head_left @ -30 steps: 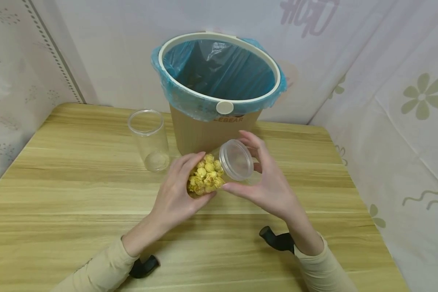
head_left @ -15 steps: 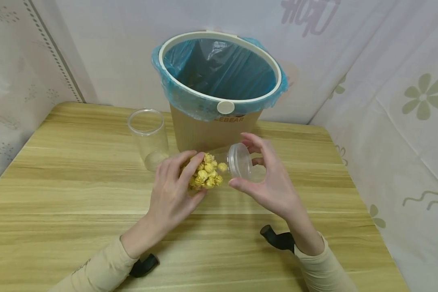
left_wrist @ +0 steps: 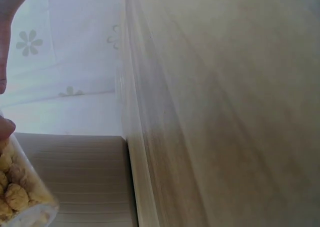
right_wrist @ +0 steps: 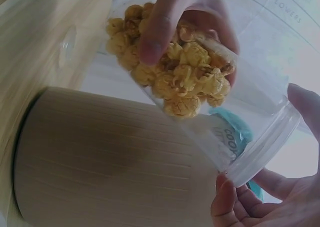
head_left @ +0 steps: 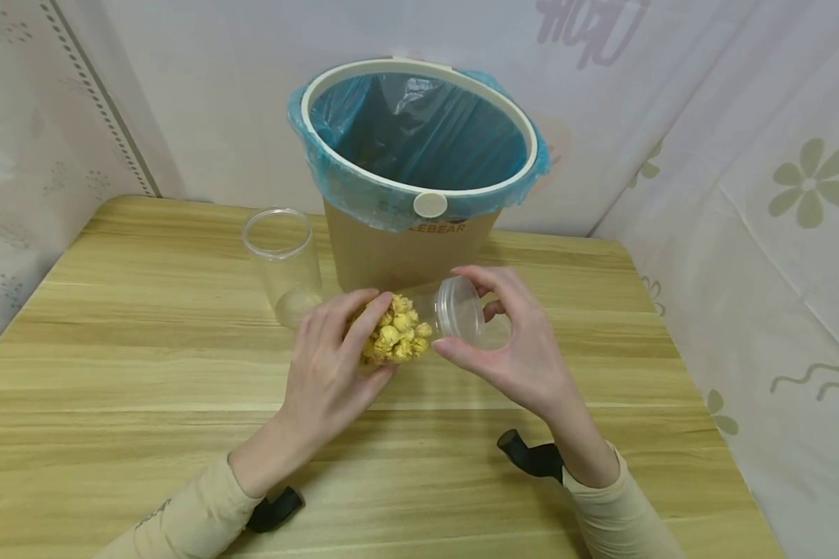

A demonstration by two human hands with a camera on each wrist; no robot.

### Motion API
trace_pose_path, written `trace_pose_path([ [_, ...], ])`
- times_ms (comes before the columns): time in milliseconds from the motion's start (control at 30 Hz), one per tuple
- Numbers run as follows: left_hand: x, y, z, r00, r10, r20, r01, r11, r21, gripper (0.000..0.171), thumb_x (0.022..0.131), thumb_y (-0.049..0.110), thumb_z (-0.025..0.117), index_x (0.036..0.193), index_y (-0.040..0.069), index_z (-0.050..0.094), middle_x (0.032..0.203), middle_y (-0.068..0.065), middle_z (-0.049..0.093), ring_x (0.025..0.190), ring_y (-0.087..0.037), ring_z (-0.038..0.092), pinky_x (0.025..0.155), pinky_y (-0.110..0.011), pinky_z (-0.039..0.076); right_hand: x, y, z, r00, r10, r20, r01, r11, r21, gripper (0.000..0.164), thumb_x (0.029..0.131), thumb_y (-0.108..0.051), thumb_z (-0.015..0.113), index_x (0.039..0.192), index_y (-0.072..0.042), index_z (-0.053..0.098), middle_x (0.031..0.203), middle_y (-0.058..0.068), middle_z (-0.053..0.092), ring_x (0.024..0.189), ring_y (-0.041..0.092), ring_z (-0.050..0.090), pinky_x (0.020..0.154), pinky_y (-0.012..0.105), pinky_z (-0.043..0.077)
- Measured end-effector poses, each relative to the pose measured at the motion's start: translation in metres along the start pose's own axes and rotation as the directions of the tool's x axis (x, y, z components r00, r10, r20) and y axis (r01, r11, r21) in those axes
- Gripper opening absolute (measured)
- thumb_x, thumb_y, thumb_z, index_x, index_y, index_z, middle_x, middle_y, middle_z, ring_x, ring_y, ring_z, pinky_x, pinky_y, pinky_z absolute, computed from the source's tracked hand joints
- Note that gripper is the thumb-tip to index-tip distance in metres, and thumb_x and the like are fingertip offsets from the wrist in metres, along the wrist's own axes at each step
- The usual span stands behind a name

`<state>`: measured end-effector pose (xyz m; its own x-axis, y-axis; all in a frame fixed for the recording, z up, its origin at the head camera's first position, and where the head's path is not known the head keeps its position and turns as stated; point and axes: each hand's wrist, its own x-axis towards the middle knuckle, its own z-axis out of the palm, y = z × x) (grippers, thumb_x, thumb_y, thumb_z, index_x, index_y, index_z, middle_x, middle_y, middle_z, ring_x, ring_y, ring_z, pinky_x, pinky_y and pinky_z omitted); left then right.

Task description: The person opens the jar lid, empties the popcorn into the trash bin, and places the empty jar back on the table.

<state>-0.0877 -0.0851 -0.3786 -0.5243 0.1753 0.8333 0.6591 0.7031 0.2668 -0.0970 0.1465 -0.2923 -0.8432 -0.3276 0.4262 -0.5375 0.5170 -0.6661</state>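
- Where the two hands come together near the centre of the head view, one clear jar (head_left: 425, 303) is held on its side before the bin (head_left: 402, 260).
- Popcorn (head_left: 397, 335), yellow, gathered at the jar's left end.
- Lid (head_left: 461, 312), translucent, ridged edge, on the jar's right end; at lower right in the right wrist view.
- Left hand (head_left: 330, 361): grasping the jar around its popcorn-filled end, left of centre.
- Right hand (head_left: 520, 341): gripping the lid's edge between thumb and fingers, right of centre.
- Bin, upper centre: tan body with partly hidden lettering, cream rim (head_left: 419, 191), blue liner (head_left: 353, 194) folded over outside.
- Clear cup (head_left: 284, 268), upright, left of the bin, near it.
- Tabletop (head_left: 133, 357), wood-grained, across the lower frame.
- Sleeves (head_left: 192, 501), beige, lower left and lower right, a black fitting (head_left: 531, 458) beside each wrist.
- Backdrop (head_left: 776, 256), pale, printed with flowers at right and lettering at upper right.
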Motion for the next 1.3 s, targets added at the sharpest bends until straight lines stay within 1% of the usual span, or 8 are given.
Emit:
trace_pose_path([
  [300, 0.002, -0.001, -0.002, 0.992, -0.035, 0.124, 0.05, 0.992, -0.12, 0.088, 0.067, 0.016, 0.093, 0.145, 0.009, 0.054, 0.135, -0.014, 0.061, 0.118, -0.031, 0.06, 0.102, -0.047, 0.05, 0.001, 0.002, -0.007, 0.99, -0.129, 0.054, 0.129, 0.992, 0.0, 0.079, 0.07, -0.022, 0.095, 0.141, -0.016, 0.061, 0.134, 0.001, 0.062, 0.117, 0.013, 0.054, 0.083, 0.027, 0.048],
  [567, 0.006, -0.01, -0.007, 0.955, -0.027, 0.295, 0.096, 0.97, -0.222, 0.098, 0.064, 0.022, 0.098, 0.149, 0.014, 0.05, 0.139, -0.011, 0.06, 0.123, -0.029, 0.058, 0.103, -0.048, 0.052, 0.002, 0.001, -0.016, 0.967, -0.201, 0.153, 0.207, 0.978, -0.022, 0.081, 0.07, -0.023, 0.095, 0.142, -0.016, 0.06, 0.136, 0.002, 0.06, 0.118, 0.014, 0.053, 0.085, 0.028, 0.049],
  [667, 0.007, -0.013, -0.01, 0.915, -0.047, 0.4, 0.171, 0.945, -0.281, 0.1, 0.064, 0.023, 0.098, 0.151, 0.018, 0.048, 0.142, -0.008, 0.059, 0.127, -0.027, 0.057, 0.105, -0.051, 0.052, 0.001, 0.002, -0.021, 0.95, -0.232, 0.209, 0.241, 0.97, -0.016, 0.081, 0.07, -0.022, 0.095, 0.143, -0.015, 0.059, 0.139, 0.002, 0.058, 0.123, 0.015, 0.053, 0.092, 0.03, 0.05],
  [900, 0.009, -0.016, -0.015, 0.79, -0.097, 0.605, 0.343, 0.888, -0.305, 0.101, 0.067, 0.028, 0.097, 0.154, 0.027, 0.045, 0.146, -0.001, 0.057, 0.13, -0.022, 0.056, 0.106, -0.052, 0.052, 0.0, 0.007, -0.028, 0.895, -0.305, 0.325, 0.317, 0.948, 0.018, 0.078, 0.074, -0.02, 0.093, 0.144, -0.014, 0.058, 0.145, 0.003, 0.056, 0.136, 0.019, 0.05, 0.113, 0.031, 0.045],
  [1033, 0.009, -0.018, -0.015, 0.753, -0.107, 0.649, 0.379, 0.877, -0.296, 0.101, 0.068, 0.032, 0.096, 0.154, 0.03, 0.044, 0.149, 0.001, 0.056, 0.134, -0.024, 0.055, 0.108, -0.056, 0.049, -0.001, 0.008, -0.031, 0.871, -0.332, 0.362, 0.354, 0.935, 0.005, 0.078, 0.075, -0.018, 0.092, 0.145, -0.014, 0.057, 0.147, 0.006, 0.055, 0.138, 0.02, 0.048, 0.114, 0.031, 0.044],
  [1167, 0.009, -0.019, -0.014, 0.77, -0.103, 0.63, 0.364, 0.882, -0.301, 0.101, 0.07, 0.031, 0.096, 0.155, 0.027, 0.043, 0.149, -0.001, 0.055, 0.132, -0.024, 0.056, 0.106, -0.054, 0.051, -0.001, 0.008, -0.032, 0.872, -0.315, 0.374, 0.342, 0.94, -0.006, 0.086, 0.074, -0.02, 0.093, 0.15, -0.014, 0.052, 0.153, 0.006, 0.05, 0.143, 0.021, 0.045, 0.117, 0.033, 0.042],
  [1233, 0.009, -0.019, -0.013, 0.801, -0.102, 0.59, 0.331, 0.896, -0.295, 0.101, 0.07, 0.029, 0.095, 0.155, 0.025, 0.043, 0.148, -0.003, 0.055, 0.131, -0.025, 0.056, 0.105, -0.053, 0.052, 0.0, 0.008, -0.032, 0.895, -0.278, 0.35, 0.298, 0.955, -0.004, 0.091, 0.074, -0.021, 0.094, 0.152, -0.014, 0.048, 0.155, 0.005, 0.048, 0.143, 0.021, 0.045, 0.113, 0.035, 0.046],
  [1300, 0.009, -0.018, -0.012, 0.844, -0.094, 0.528, 0.276, 0.92, -0.278, 0.101, 0.068, 0.026, 0.096, 0.154, 0.022, 0.044, 0.145, -0.005, 0.056, 0.129, -0.025, 0.057, 0.105, -0.052, 0.052, 0.001, 0.008, -0.032, 0.936, -0.205, 0.288, 0.211, 0.978, 0.01, 0.092, 0.073, -0.019, 0.094, 0.153, -0.015, 0.048, 0.154, 0.004, 0.049, 0.14, 0.021, 0.049, 0.108, 0.035, 0.051],
])
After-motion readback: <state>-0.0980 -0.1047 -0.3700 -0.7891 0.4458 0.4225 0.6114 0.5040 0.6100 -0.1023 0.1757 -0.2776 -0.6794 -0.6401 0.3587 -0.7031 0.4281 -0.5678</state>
